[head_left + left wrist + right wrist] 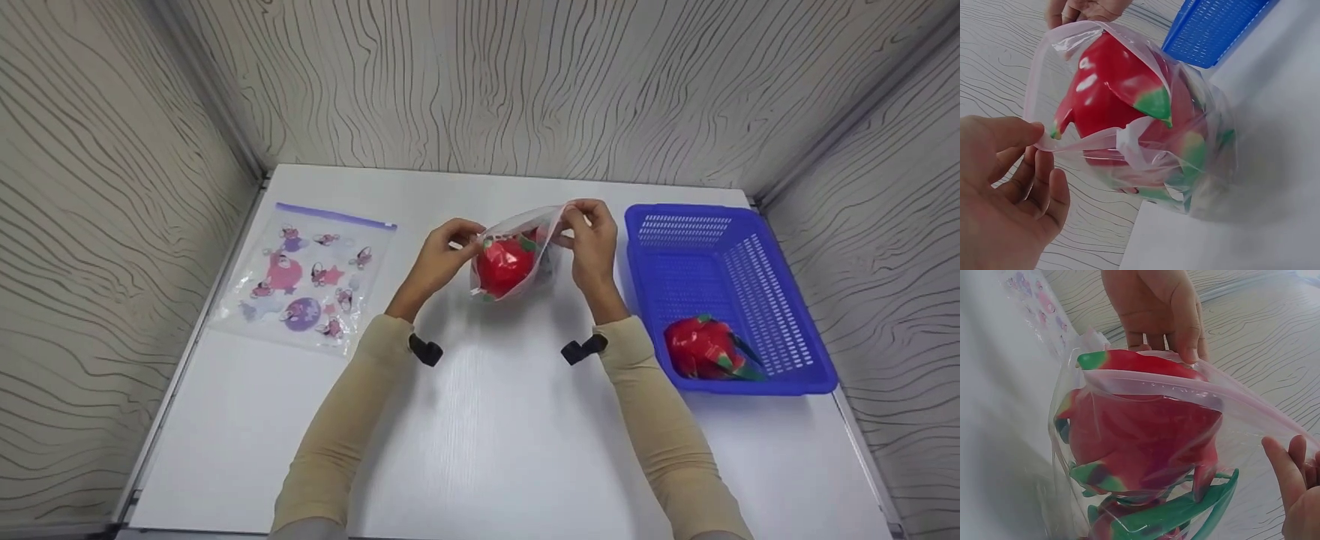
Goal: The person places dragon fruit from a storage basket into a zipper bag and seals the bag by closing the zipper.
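A clear zip bag (550, 264) with a pink rim stands on the table between the hands, its mouth spread apart. Inside is a red dragon fruit (504, 266) with green-tipped scales; below it in the right wrist view shows more red and green, perhaps a second one. My left hand (442, 259) pinches one end of the rim between thumb and fingers, as the left wrist view confirms. At the opposite end, the right hand (592, 244) grips the rim. Another dragon fruit (705, 349) lies in a blue basket (806, 330) at the right.
A printed zip bag (300, 277) with a purple slider strip lies flat on the left of the white table (480, 450). Wood-patterned panels (465, 90) stand along the back and both sides.
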### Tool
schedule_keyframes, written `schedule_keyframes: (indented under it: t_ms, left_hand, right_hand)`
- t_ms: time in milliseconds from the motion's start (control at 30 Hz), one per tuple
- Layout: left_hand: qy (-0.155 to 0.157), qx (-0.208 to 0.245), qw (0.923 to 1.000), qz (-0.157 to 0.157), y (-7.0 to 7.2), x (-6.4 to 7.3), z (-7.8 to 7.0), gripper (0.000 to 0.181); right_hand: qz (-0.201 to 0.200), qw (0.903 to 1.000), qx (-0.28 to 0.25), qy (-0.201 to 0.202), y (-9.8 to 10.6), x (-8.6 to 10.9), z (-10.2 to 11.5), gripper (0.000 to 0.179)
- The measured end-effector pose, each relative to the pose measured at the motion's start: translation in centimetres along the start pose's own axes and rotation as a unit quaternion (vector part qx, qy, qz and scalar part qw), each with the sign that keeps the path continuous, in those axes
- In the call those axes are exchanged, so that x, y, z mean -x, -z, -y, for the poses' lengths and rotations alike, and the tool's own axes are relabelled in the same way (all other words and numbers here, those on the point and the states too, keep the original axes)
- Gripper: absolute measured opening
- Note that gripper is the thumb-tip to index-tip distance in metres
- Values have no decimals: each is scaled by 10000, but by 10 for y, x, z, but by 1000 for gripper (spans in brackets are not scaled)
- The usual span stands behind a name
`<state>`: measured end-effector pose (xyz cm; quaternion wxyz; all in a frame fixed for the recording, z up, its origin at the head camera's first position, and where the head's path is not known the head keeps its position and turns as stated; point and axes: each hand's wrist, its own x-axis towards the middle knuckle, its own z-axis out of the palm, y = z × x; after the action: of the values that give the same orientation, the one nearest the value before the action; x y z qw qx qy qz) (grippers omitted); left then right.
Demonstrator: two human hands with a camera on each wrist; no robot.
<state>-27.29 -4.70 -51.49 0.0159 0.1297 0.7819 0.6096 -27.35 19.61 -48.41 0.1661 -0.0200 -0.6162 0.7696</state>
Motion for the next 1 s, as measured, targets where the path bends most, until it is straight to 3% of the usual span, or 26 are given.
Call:
schedule_keyframes:
  t_ms: [267,400,567,733,1000]
  left_hand:
    - [-29,-92,9999,-117,-3,20,27,19]
    - [-152,-388,9991,119,-6,34,44,18]
    - [-399,-589,9967,393,-12,44,60,31]
    - [-694,-682,9945,382,-17,48,65,21]
    - [-724,-742,9945,132,-15,45,60,10]
  right_hand:
    - [89,9999,112,89,4,2,-1,5]
    - [47,9999,103,92,4,2,0,9]
    - [87,9999,80,88,4,3,1,5]
    - [131,9998,69,165,6,4,1,5]
    - [133,9995,77,289,10,3,3,9]
